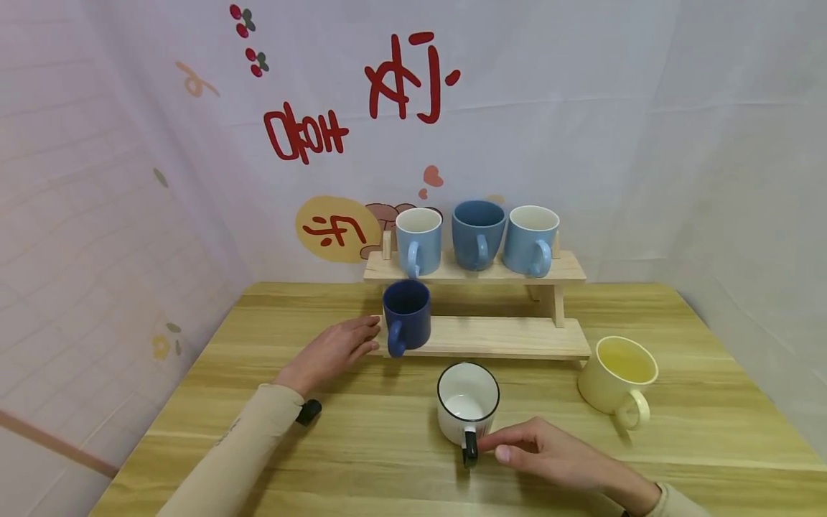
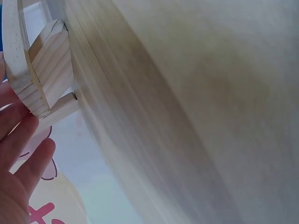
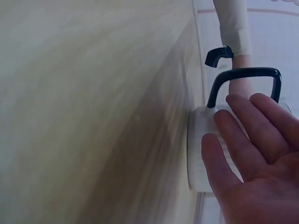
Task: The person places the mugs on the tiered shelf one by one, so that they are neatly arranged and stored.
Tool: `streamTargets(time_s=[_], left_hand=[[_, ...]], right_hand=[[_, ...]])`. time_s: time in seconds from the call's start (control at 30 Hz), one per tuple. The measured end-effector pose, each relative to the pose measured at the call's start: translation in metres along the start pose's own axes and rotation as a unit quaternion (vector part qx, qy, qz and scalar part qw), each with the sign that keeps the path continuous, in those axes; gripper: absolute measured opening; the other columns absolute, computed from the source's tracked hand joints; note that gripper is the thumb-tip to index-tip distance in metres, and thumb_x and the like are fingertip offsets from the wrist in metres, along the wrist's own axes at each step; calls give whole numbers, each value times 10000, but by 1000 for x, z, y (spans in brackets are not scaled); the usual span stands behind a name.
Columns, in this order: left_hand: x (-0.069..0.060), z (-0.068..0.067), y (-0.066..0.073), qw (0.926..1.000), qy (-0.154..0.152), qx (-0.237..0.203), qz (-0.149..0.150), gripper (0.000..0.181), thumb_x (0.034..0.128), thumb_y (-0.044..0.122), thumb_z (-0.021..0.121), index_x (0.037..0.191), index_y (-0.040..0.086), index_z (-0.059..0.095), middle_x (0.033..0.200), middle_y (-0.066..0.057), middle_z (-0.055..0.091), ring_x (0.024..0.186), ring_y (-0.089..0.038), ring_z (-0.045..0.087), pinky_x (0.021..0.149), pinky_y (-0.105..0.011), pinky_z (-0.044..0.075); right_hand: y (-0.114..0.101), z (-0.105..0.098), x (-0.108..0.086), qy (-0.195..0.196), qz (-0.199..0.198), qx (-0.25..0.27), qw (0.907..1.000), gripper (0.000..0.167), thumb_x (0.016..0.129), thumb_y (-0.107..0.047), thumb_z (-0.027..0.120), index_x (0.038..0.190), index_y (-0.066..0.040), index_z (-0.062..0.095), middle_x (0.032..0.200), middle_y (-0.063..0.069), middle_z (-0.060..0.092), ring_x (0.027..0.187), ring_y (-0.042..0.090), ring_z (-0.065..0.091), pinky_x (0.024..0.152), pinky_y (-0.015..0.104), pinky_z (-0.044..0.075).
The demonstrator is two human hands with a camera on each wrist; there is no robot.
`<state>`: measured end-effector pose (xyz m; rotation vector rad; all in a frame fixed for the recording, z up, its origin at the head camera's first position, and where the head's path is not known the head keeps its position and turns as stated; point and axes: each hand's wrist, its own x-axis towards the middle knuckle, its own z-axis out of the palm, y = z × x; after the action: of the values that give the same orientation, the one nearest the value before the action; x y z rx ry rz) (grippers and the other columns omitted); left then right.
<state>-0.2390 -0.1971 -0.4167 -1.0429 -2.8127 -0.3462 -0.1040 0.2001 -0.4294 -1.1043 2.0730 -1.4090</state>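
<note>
My left hand (image 1: 334,353) is at the left end of the two-tier wooden shelf (image 1: 497,336), its fingertips against the end of the lower board in the left wrist view. Beside those fingers, a dark blue mug (image 1: 410,316) stands on the lower board, handle toward me. A white mug with a black rim (image 1: 460,424) stands on the table in front of the shelf. To the right of its black handle (image 3: 247,72) is my right hand (image 1: 549,456), fingers extended in the right wrist view. Whether a fingertip touches the handle is unclear.
On the upper board stand a light blue mug (image 1: 420,240), a medium blue mug (image 1: 477,235) and another light blue mug (image 1: 530,240). A yellow mug (image 1: 614,380) sits on the wooden table (image 1: 362,459) to the right. Behind hangs a printed white cloth (image 1: 549,108).
</note>
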Motion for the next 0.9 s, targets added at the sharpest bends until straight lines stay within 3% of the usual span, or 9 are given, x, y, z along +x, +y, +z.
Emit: streamTargets(time_s=[0.2, 0.3, 0.43, 0.6, 0.73, 0.9], left_hand=[[3, 2, -2, 10000, 25, 16, 30, 446, 1066, 308, 602, 1420, 37, 629, 1501, -130, 561, 1355, -304, 559, 1114, -481, 456], [3, 2, -3, 10000, -5, 0, 4, 454, 1069, 318, 596, 1422, 34, 624, 1494, -134, 564, 1360, -306, 551, 1125, -480, 446], [2, 3, -5, 10000, -87, 19, -20, 489, 1071, 349, 587, 1446, 37, 603, 1501, -129, 556, 1373, -301, 536, 1135, -479, 436], [-3, 2, -6, 9996, -240, -77, -105, 529, 1072, 389, 573, 1473, 44, 577, 1526, -114, 536, 1402, -290, 509, 1153, -468, 417], [-5, 2, -5, 9993, -257, -216, -191, 547, 1069, 400, 576, 1482, 43, 564, 1536, -108, 525, 1412, -283, 499, 1158, -467, 410], [-2, 2, -6, 9993, -220, -261, -182, 539, 1068, 411, 572, 1473, 56, 579, 1537, -96, 526, 1415, -273, 496, 1156, -463, 414]], right_hand=[[1, 3, 5, -23, -107, 266, 9996, 322, 1075, -42, 507, 1338, -45, 694, 1296, 33, 713, 1227, 89, 615, 1014, 210, 474], [1, 6, 10, -208, -313, 755, 9964, 337, 1087, -19, 471, 1359, -21, 669, 1323, 121, 698, 1264, 155, 617, 1057, 236, 462], [3, 12, 15, -425, -294, 1325, 9898, 338, 1100, -16, 436, 1340, -11, 675, 1324, 183, 683, 1293, 216, 606, 1104, 264, 437], [5, 14, 16, -213, -262, 1271, 9913, 325, 1101, -12, 427, 1187, -33, 739, 1138, 131, 755, 1122, 194, 683, 1030, 265, 486], [4, 11, 10, 84, -36, 1071, 9942, 292, 1092, -31, 469, 1080, -49, 761, 968, 87, 781, 971, 176, 732, 926, 267, 540], [1, 5, 3, 370, 402, 999, 9935, 273, 1095, -79, 489, 1034, -35, 751, 901, 112, 771, 928, 166, 731, 910, 232, 510]])
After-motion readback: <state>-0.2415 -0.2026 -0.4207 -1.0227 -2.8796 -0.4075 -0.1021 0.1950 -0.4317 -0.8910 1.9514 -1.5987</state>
